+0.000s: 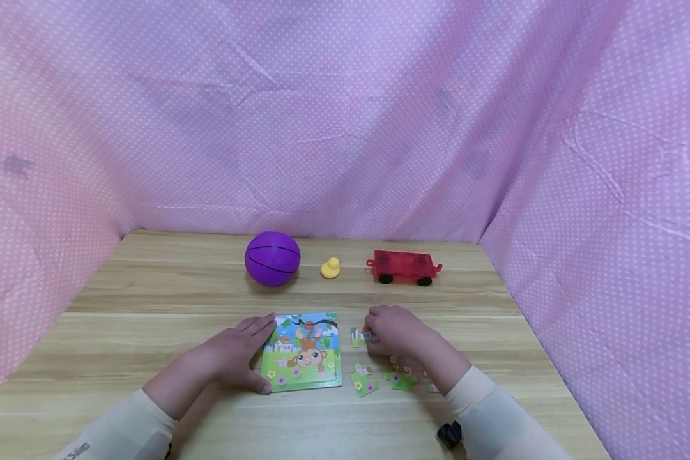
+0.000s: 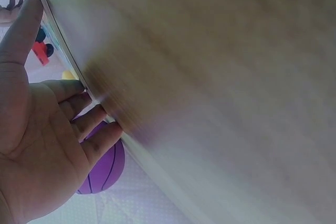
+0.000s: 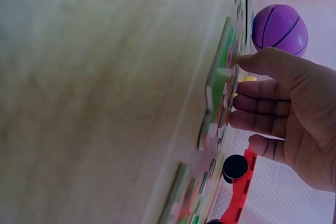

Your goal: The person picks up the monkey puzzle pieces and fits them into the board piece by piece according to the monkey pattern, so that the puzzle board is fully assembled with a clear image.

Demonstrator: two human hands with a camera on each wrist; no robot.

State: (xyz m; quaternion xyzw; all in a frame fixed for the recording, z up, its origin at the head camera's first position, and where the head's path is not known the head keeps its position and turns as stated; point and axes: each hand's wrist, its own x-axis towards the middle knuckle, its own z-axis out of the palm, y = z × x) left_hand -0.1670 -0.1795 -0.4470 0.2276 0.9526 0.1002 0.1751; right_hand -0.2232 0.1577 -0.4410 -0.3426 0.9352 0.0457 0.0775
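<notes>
A square jigsaw puzzle [image 1: 305, 354] with a hanging monkey picture lies on the wooden table. My left hand [image 1: 236, 354] rests along its left side, fingers at the upper corner and thumb at the lower one. In the left wrist view those fingers [image 2: 107, 137] are fairly straight against the edge. To the right of the puzzle, my right hand [image 1: 399, 329] is over a puzzle piece [image 1: 356, 337] showing a white fence, partly covering it. The right wrist view shows the hand [image 3: 299, 108] with extended fingers, their tips down near the pieces.
Several loose pieces, among them a green flowered piece [image 1: 364, 383] and another green piece [image 1: 401, 380], lie near the right forearm. Farther back stand a purple ball [image 1: 273, 259], a yellow duck [image 1: 330, 268] and a red wheeled cart [image 1: 404, 265]. A black object [image 1: 450, 435] is by the right sleeve.
</notes>
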